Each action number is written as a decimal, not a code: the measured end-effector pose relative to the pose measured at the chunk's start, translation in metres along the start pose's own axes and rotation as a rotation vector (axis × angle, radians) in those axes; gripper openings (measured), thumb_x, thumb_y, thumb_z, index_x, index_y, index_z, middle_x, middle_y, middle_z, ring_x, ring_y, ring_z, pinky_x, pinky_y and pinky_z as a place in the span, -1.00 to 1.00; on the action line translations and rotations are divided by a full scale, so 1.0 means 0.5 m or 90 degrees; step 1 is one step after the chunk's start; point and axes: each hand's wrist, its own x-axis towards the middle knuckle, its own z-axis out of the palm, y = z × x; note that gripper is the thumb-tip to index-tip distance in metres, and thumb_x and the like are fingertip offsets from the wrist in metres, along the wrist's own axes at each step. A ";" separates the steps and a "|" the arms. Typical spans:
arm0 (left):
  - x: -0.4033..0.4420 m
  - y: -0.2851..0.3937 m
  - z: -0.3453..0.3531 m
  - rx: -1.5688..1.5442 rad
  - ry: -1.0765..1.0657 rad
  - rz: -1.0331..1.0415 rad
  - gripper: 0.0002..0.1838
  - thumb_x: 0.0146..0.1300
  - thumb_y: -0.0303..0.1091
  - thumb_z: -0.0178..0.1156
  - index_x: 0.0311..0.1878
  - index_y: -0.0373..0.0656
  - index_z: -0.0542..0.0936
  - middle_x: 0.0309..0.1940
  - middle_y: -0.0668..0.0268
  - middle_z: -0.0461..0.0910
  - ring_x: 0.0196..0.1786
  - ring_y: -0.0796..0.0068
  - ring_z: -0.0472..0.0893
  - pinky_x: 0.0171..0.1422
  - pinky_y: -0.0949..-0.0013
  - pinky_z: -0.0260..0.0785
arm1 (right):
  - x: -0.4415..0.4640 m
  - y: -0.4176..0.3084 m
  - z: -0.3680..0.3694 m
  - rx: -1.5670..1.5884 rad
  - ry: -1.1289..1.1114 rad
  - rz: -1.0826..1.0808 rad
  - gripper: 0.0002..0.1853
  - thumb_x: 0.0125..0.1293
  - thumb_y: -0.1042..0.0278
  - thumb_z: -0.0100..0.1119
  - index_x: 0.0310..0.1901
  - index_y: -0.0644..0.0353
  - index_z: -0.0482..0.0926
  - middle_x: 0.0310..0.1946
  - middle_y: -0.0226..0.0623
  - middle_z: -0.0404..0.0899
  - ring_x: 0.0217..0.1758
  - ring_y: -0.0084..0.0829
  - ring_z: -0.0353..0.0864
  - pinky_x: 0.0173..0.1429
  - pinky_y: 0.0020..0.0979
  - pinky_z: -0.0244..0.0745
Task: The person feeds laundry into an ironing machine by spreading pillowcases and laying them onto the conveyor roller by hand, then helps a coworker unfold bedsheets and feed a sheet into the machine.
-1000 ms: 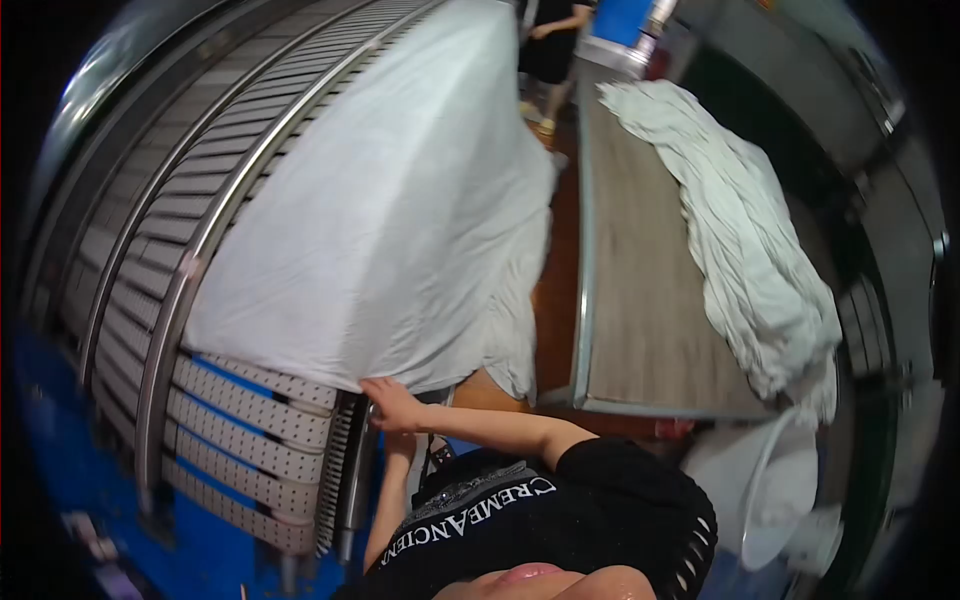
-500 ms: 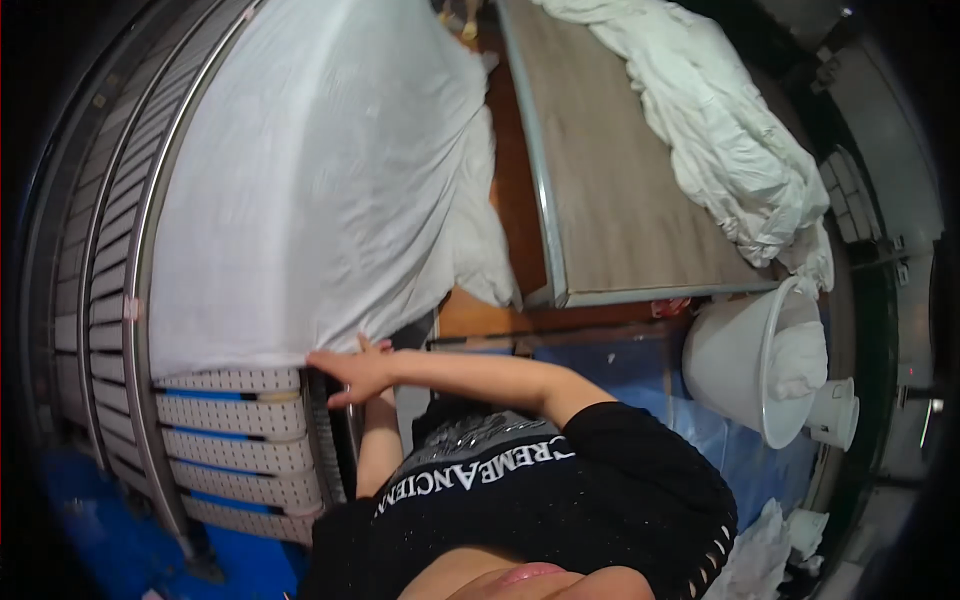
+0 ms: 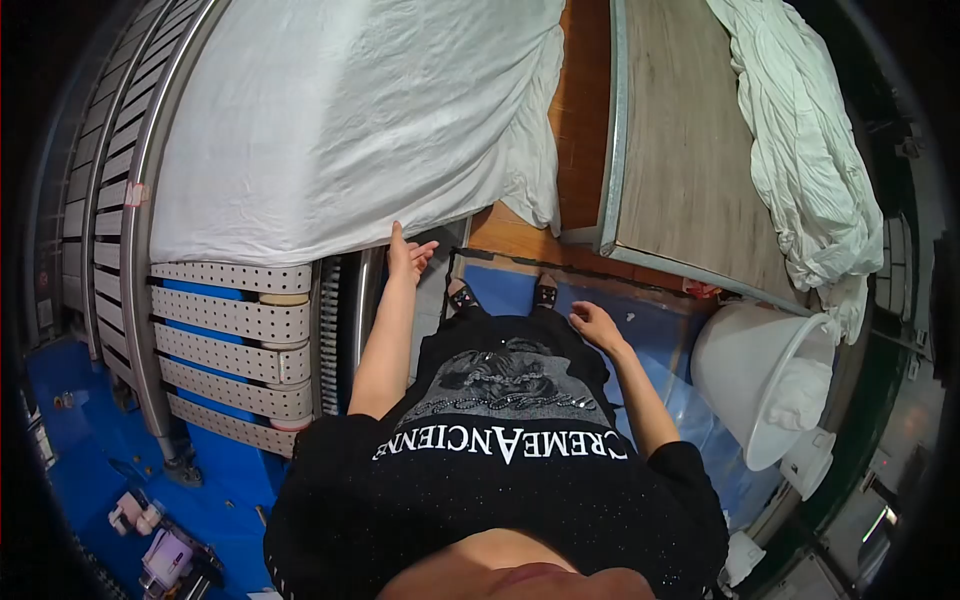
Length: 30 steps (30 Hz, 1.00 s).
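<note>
A smooth white cloth point(image 3: 330, 120) lies over the slatted conveyor, its near edge running across the perforated belts point(image 3: 235, 315). My left hand point(image 3: 407, 258) is at the cloth's lower right edge, fingers spread, with the thumb up against or just below the hem; whether it touches cannot be made out. Nothing is in it. My right hand point(image 3: 595, 325) hangs to the right of my body above the blue floor, empty, its fingers loosely bent and apart.
To the right stands a wood-topped table point(image 3: 680, 150) with a metal edge, bearing a bunched white cloth point(image 3: 800, 150). Below it is a white tub point(image 3: 750, 375) with white fabric inside. A metal rail point(image 3: 150, 150) runs along the left. A purple object point(image 3: 168, 557) is at lower left.
My right hand has left the cloth's edge and swung right, to my side. My left hand now shows beside the hem, where the right arm had partly covered it. The view has tilted down.
</note>
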 end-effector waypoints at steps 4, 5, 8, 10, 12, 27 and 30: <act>0.089 -0.001 0.008 -0.008 -0.029 -0.079 -0.04 0.11 0.36 -0.13 0.16 -0.50 0.07 -0.38 -0.12 0.56 -0.65 0.42 0.48 -0.71 0.65 0.17 | 0.007 -0.007 0.029 -0.015 0.054 0.032 -0.58 0.20 0.24 0.07 0.03 0.31 0.41 -0.07 -0.11 0.52 -0.01 -0.32 0.53 0.07 -0.40 0.39; 0.082 0.000 0.021 0.018 -0.003 -0.064 -0.06 0.12 0.34 -0.13 0.17 -0.47 0.07 -0.39 -0.11 0.57 -0.66 0.42 0.48 -0.72 0.64 0.16 | 0.015 -0.028 0.040 -0.016 0.065 0.014 -0.59 0.20 0.25 0.07 0.03 0.31 0.42 -0.08 -0.11 0.53 -0.01 -0.31 0.53 0.07 -0.40 0.39; 0.088 -0.003 0.029 0.059 0.069 -0.034 -0.24 0.20 0.23 -0.14 0.15 -0.36 0.19 -0.52 0.02 0.58 -0.70 0.43 0.46 -0.73 0.58 0.16 | 0.053 -0.088 0.079 -0.103 0.065 -0.125 -0.62 0.16 0.27 0.06 -0.02 0.32 0.44 -0.16 -0.01 0.52 -0.08 -0.12 0.52 0.02 -0.30 0.40; 0.096 -0.011 0.030 0.083 0.107 -0.024 -0.31 0.24 0.17 -0.15 0.12 -0.33 0.26 -0.56 0.08 0.59 -0.72 0.44 0.45 -0.73 0.56 0.16 | 0.074 -0.136 0.096 -0.130 0.026 -0.219 -0.62 0.16 0.27 0.06 -0.03 0.32 0.44 -0.14 -0.01 0.50 -0.08 -0.12 0.51 0.02 -0.29 0.40; 0.083 -0.027 0.030 0.182 0.175 0.137 -0.43 0.28 0.10 -0.18 -0.05 -0.28 0.46 -0.59 0.16 0.59 -0.71 0.46 0.46 -0.69 0.49 0.22 | 0.095 -0.171 0.104 -0.131 -0.034 -0.207 -0.64 0.20 0.29 0.00 -0.01 0.31 0.43 -0.11 -0.01 0.50 0.01 -0.13 0.48 0.09 -0.30 0.36; -0.366 -0.038 0.108 0.349 -0.089 0.212 -0.47 0.35 -0.04 -0.18 -0.15 -0.40 0.56 -0.32 0.22 0.61 -0.41 0.66 0.47 -0.37 0.61 0.25 | 0.441 -0.169 0.199 -0.368 0.040 -0.183 -0.75 0.11 0.37 -0.09 -0.22 0.25 0.52 -0.17 -0.09 0.50 -0.05 -0.07 0.46 -0.05 -0.12 0.41; -0.332 -0.040 0.095 0.327 0.015 0.152 -0.41 0.33 0.03 -0.16 0.17 -0.33 0.31 0.00 0.15 0.48 -0.09 0.53 0.48 -0.13 0.50 0.38 | 0.422 -0.160 0.173 -0.337 -0.018 -0.193 -0.80 0.06 0.37 -0.04 -0.30 0.18 0.54 -0.29 -0.11 0.53 -0.15 -0.09 0.51 -0.16 -0.16 0.45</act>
